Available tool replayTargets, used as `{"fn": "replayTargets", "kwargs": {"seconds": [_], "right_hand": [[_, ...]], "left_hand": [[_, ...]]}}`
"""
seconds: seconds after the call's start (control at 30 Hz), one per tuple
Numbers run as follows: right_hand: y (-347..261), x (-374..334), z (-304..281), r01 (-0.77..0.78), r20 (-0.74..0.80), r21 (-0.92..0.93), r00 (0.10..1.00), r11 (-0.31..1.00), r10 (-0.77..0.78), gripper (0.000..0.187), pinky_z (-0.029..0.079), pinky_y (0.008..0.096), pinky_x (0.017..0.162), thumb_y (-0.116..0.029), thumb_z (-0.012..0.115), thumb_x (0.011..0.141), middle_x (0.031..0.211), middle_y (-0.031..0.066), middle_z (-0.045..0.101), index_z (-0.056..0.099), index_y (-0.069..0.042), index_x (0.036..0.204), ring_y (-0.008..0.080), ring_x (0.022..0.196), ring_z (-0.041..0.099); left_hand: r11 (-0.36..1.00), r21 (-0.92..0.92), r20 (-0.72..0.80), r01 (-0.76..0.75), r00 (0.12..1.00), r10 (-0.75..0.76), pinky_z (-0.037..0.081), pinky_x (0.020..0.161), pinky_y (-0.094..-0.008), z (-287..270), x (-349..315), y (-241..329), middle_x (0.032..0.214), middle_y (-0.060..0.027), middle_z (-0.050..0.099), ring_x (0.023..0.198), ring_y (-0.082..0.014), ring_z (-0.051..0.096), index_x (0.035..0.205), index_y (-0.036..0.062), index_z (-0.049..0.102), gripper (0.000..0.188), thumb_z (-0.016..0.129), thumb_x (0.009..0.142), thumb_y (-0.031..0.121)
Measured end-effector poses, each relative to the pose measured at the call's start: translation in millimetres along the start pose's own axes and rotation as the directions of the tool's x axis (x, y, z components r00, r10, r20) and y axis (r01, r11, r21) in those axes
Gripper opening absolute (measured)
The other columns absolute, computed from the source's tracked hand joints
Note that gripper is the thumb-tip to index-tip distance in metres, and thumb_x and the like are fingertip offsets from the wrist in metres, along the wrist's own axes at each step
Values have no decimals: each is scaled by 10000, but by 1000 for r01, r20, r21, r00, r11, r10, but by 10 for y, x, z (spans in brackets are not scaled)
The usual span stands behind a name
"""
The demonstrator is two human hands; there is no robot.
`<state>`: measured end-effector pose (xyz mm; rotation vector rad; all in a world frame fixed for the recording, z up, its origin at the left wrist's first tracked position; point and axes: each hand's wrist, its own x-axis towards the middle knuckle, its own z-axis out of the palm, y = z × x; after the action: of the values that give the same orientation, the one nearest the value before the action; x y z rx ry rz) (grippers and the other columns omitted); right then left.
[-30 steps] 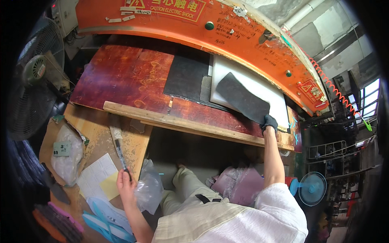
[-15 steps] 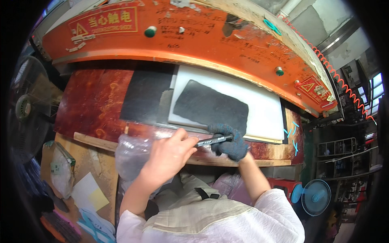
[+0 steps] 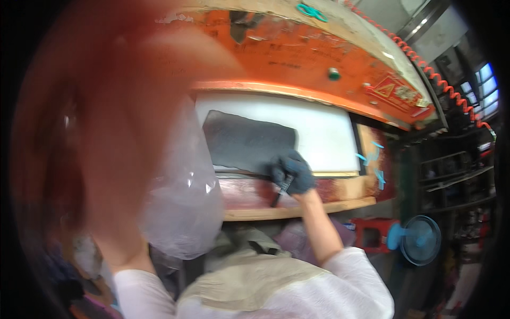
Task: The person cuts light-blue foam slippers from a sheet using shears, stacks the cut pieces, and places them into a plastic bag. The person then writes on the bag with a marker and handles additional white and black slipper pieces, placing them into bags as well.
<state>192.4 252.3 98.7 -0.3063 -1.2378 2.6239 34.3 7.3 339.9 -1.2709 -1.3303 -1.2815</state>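
Bare and smeared by motion, my left hand (image 3: 159, 58) is raised very near the camera and covers much of the left side; its fingers cannot be made out. A clear plastic bag (image 3: 188, 212) stretches up beside that forearm, but whether the hand grips it is hidden by the blur. My right hand (image 3: 298, 173), in a dark knit glove, is closed round a black marker pen (image 3: 283, 189) that points down toward me. The gloved hand is at the near right corner of a dark grey sheet (image 3: 247, 141), which lies on a white board (image 3: 324, 143).
An orange machine beam (image 3: 287, 53) with a green button (image 3: 333, 74) spans the far side. Teal scissors (image 3: 312, 11) lie on top of it. Blue tape strips (image 3: 380, 178) mark the right end of the bed. A blue fan (image 3: 419, 239) stands beside a red stool (image 3: 369, 234).
My left hand has left the pen and risen toward the camera. The plastic bag now reaches higher. My right hand keeps the pen, now tilted downward. The view has shifted right.
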Motion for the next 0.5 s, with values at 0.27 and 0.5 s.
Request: {"fn": "replayTargets", "kwargs": {"seconds": [0.27, 0.5], "right_hand": [[-73, 243, 109, -112, 13, -27, 994, 993, 112, 425, 375, 236, 372, -411, 564, 898, 979, 163, 680, 560, -95, 1182, 123, 455, 483], [520, 546, 854, -27, 33, -988, 926, 155, 376, 433, 481, 358, 707, -359, 591, 841, 1004, 152, 678, 619, -47, 1140, 184, 845, 607]], "left_hand": [[881, -467, 509, -72, 793, 334, 375, 366, -243, 864, -1336, 522, 545, 43, 405, 488, -95, 468, 660, 140, 556, 185, 713, 705, 227], [840, -537, 489, 78, 840, 234, 403, 407, -259, 673, -1752, 741, 545, 22, 402, 494, -119, 484, 612, 121, 474, 284, 706, 701, 260]]}}
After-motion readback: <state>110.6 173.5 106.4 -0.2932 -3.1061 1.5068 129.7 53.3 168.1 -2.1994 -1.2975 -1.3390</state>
